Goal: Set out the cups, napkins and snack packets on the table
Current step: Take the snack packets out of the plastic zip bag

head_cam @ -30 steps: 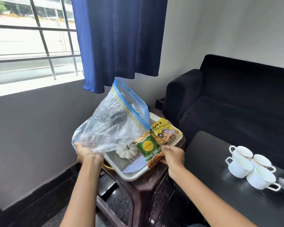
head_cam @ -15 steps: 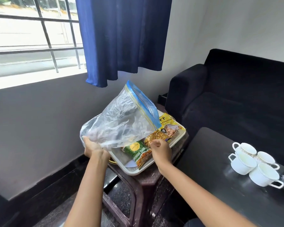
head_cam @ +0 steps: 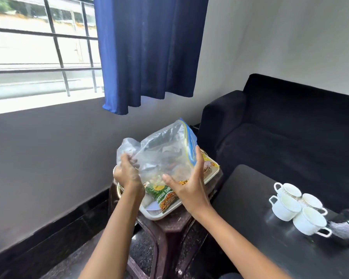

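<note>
- Two hands hold the clear bag (head_cam: pixel 163 152) as I watch: left hand (head_cam: pixel 127 174) bunches its left end in curled fingers, right hand (head_cam: pixel 186 184) cups the blue-zip side, fingers spread.
- Under the bag, snack packets (head_cam: pixel 165 196) lie on the tray (head_cam: pixel 161 215), which sits on a brown stool (head_cam: pixel 169 228).
- Four white cups (head_cam: pixel 298 208) cluster on the black table (head_cam: pixel 250 218), well right.

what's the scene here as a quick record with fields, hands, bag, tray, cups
left hand: grips the bag's bunched end
right hand: spread against the bag's zip end
bag: clear, blue zip strip, held over the tray
tray: on a brown stool, holds snack packets
cups: four white, clustered on the black table
</note>
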`<state>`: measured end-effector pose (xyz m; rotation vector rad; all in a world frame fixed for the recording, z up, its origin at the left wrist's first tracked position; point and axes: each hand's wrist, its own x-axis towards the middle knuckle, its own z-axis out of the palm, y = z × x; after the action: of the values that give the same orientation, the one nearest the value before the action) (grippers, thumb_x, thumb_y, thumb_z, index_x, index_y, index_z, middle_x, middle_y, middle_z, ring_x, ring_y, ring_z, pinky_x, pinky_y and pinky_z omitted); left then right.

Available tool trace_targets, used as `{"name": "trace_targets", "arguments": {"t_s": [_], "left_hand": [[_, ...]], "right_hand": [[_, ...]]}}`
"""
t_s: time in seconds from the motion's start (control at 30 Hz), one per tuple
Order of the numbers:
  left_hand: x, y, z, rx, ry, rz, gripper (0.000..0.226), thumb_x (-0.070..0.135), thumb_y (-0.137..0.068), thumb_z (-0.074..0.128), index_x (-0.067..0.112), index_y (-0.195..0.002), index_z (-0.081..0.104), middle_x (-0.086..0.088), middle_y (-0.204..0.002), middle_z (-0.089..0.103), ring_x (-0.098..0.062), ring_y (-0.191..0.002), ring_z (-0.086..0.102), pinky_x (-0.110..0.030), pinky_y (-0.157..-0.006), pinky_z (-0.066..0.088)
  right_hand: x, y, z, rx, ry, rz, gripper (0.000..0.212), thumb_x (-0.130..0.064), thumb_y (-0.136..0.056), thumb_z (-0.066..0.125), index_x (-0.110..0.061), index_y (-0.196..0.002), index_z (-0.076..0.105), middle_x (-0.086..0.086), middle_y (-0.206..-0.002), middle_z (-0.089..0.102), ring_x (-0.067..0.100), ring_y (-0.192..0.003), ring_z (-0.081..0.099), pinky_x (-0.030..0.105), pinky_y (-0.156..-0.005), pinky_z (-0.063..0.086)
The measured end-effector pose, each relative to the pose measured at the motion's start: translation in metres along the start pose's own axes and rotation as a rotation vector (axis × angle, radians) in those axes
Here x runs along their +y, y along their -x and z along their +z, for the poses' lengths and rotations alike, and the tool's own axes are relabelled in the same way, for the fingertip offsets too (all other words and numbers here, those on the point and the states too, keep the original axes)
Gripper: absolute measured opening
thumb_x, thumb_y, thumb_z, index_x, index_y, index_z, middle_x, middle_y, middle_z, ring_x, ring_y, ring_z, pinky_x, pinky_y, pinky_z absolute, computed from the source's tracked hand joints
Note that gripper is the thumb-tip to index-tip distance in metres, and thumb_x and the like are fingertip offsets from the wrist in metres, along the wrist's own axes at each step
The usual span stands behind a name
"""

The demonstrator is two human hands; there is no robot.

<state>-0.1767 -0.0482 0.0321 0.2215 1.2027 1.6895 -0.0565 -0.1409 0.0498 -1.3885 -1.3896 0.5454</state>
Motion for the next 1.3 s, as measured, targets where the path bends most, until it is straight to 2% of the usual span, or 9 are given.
{"name": "trace_targets", "arguments": {"t_s": [0.17,0.37,0.5,0.57,0.67,0.8,0.93,1.1,1.3], "left_hand": [[0.002,0.040,0.020,-0.434,-0.127,-0.124,0.022,0.034,-0.087,0.058,0.020,-0.070,0.058,0.003,-0.063,0.056,-0.015,-0.057,0.050,-0.029,-0.059,0.041],[-0.004,0.085,0.027,-0.834,-0.148,-0.302,0.024,0.033,-0.089,0.054,0.013,-0.086,0.067,-0.003,-0.068,0.070,-0.016,-0.052,0.064,-0.023,-0.050,0.049],[-0.016,0.094,0.025,-0.760,-0.265,-0.099,0.021,0.029,-0.088,0.058,0.018,-0.071,0.062,0.002,-0.066,0.063,-0.014,-0.060,0.057,-0.028,-0.058,0.043],[-0.018,0.097,0.024,-0.710,-0.284,0.047,0.023,0.027,-0.087,0.063,0.018,-0.067,0.062,0.005,-0.067,0.061,-0.010,-0.061,0.053,-0.020,-0.055,0.045],[-0.018,0.092,0.022,-0.646,-0.366,0.158,0.019,0.039,-0.083,0.068,0.022,-0.086,0.060,-0.001,-0.102,0.061,-0.014,-0.080,0.052,-0.034,-0.067,0.049],[-0.015,0.086,0.016,-0.798,-0.394,-0.093,0.047,0.050,-0.088,0.056,0.023,-0.127,0.048,-0.005,-0.139,0.049,-0.024,-0.121,0.051,-0.047,-0.094,0.046],[-0.016,0.091,0.014,-1.008,-0.244,-0.332,0.062,0.060,-0.083,0.049,0.021,-0.131,0.055,-0.008,-0.127,0.064,-0.025,-0.114,0.062,-0.039,-0.077,0.055],[-0.014,0.094,0.017,-1.195,-0.214,-0.263,0.050,0.041,-0.083,0.061,0.020,-0.128,0.053,-0.006,-0.123,0.066,-0.022,-0.106,0.066,-0.037,-0.072,0.056],[-0.020,0.093,0.020,-1.050,-0.207,-0.121,0.032,-0.006,-0.081,0.067,0.016,-0.105,0.062,-0.007,-0.087,0.074,-0.018,-0.066,0.071,-0.026,-0.049,0.054]], "right_hand": [[-0.008,-0.002,-0.009,-0.024,0.029,0.042,0.092,-0.022,-0.079,0.075,-0.021,-0.148,0.015,-0.008,-0.152,0.018,-0.003,-0.137,0.016,0.010,-0.108,0.016],[-0.014,0.005,-0.036,0.015,-0.069,0.065,0.041,-0.014,-0.089,0.063,-0.022,-0.128,0.052,-0.010,-0.118,0.063,-0.001,-0.107,0.059,0.014,-0.090,0.047],[-0.011,0.008,-0.053,0.186,0.051,0.126,0.026,-0.004,-0.090,0.052,-0.014,-0.111,0.065,-0.012,-0.096,0.066,0.012,-0.098,0.062,0.006,-0.076,0.046],[-0.010,0.009,-0.059,0.261,0.051,0.171,0.026,-0.004,-0.092,0.050,-0.010,-0.112,0.065,-0.001,-0.106,0.067,0.017,-0.103,0.062,0.019,-0.085,0.051],[-0.013,0.008,-0.067,0.315,-0.026,0.180,0.024,-0.002,-0.091,0.050,-0.010,-0.106,0.067,0.005,-0.110,0.067,0.019,-0.106,0.061,0.038,-0.094,0.051],[-0.023,0.007,-0.073,0.210,-0.144,0.188,0.019,-0.002,-0.092,0.051,-0.012,-0.094,0.066,0.003,-0.101,0.069,0.016,-0.095,0.064,0.026,-0.080,0.053],[-0.027,0.004,-0.071,0.136,-0.148,0.229,0.033,0.003,-0.090,0.046,-0.023,-0.079,0.062,0.002,-0.096,0.069,0.022,-0.095,0.064,0.038,-0.086,0.053],[-0.016,-0.002,-0.072,0.203,-0.084,0.315,0.019,0.000,-0.086,0.045,-0.013,-0.093,0.057,0.011,-0.100,0.067,0.031,-0.097,0.063,0.047,-0.087,0.052],[0.003,0.000,-0.084,0.278,-0.052,0.433,0.028,-0.020,-0.082,0.067,-0.019,-0.102,0.047,0.004,-0.111,0.047,0.014,-0.090,0.054,0.028,-0.075,0.048]]}}
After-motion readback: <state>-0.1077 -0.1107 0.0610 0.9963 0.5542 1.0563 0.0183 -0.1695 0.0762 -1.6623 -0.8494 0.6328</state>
